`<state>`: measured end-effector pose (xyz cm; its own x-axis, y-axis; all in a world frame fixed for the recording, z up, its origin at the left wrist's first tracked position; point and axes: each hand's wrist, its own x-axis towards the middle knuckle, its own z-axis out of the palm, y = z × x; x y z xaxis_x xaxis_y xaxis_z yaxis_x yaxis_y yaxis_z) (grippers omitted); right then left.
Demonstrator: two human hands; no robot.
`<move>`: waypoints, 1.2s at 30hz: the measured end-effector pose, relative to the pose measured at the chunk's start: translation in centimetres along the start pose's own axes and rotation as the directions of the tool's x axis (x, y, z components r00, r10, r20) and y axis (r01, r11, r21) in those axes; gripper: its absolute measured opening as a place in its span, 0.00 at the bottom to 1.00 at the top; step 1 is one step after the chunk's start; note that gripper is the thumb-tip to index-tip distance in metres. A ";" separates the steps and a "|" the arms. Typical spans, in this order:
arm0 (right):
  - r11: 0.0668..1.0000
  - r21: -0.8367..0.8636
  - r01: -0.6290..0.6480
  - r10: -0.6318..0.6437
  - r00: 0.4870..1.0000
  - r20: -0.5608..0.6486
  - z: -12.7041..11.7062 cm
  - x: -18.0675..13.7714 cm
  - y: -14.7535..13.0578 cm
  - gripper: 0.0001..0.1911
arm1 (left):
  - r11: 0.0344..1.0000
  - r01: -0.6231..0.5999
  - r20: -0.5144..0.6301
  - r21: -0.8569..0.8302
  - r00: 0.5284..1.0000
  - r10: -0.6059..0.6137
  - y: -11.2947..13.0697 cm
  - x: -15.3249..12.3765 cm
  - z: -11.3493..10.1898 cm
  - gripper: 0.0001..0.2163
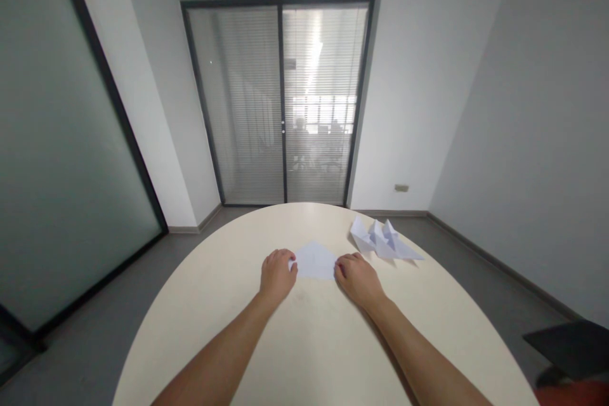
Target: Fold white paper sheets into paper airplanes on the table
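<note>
A white sheet of folded paper (314,261) lies on the table between my hands, its upper edge rising to a blunt peak and its lower edge nearly straight. My left hand (278,273) grips the paper's left corner, thumb and fingers closed on it. At the right corner, my right hand (358,278) has its fingers curled over the paper's edge. Several folded white paper boats (383,241) stand close together on the table, just beyond and to the right of my right hand.
The round cream table (209,317) fills the foreground. Past its far edge is a dark-framed glass door (280,101) with blinds. A frosted glass panel (71,139) stands at the left. Something black (571,346), perhaps part of a chair, shows at the lower right.
</note>
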<state>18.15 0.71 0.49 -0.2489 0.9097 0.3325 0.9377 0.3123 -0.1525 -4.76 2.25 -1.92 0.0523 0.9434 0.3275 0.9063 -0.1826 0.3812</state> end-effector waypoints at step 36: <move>1.000 -0.006 -0.005 0.006 1.000 0.019 0.1 0.0 0.0 0.15 | 0.948 0.154 0.001 0.277 0.987 -0.160 0.7 -0.2 -1.0 0.15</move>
<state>18.07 0.77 0.38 -0.2483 0.9165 0.3135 0.9405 0.3056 -0.1487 -4.50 1.65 -0.88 -0.0934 0.9607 0.2613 0.9839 0.0488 0.1722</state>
